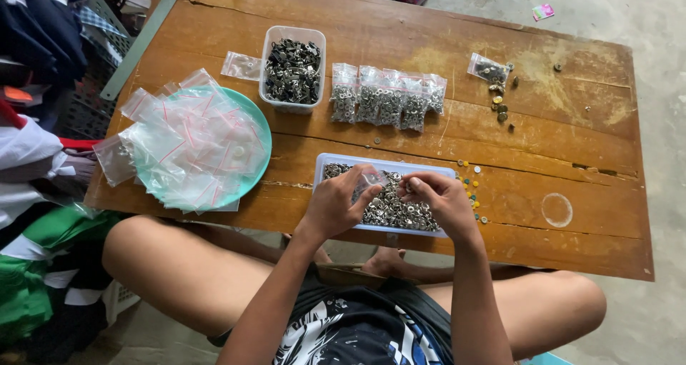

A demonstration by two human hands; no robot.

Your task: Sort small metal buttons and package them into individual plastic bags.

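Note:
Over a shallow clear tray [336, 160] full of small silver metal rings, my left hand [336, 204] pinches a small clear zip bag [374, 180] by its edge. My right hand [439, 199] meets it from the right, fingertips closed at the bag's mouth; whether it pinches rings I cannot tell. Several filled bags of rings [389, 98] lie in a row just beyond the tray. A turquoise plate [256, 122] at the left carries a heap of empty zip bags [187, 140].
A clear tub of dark metal clips [293, 69] stands at the back of the wooden table [557, 158]. Loose studs and a small bag [489, 70] lie far right, coloured beads [470, 186] beside the tray. Clothes and crates crowd the left side.

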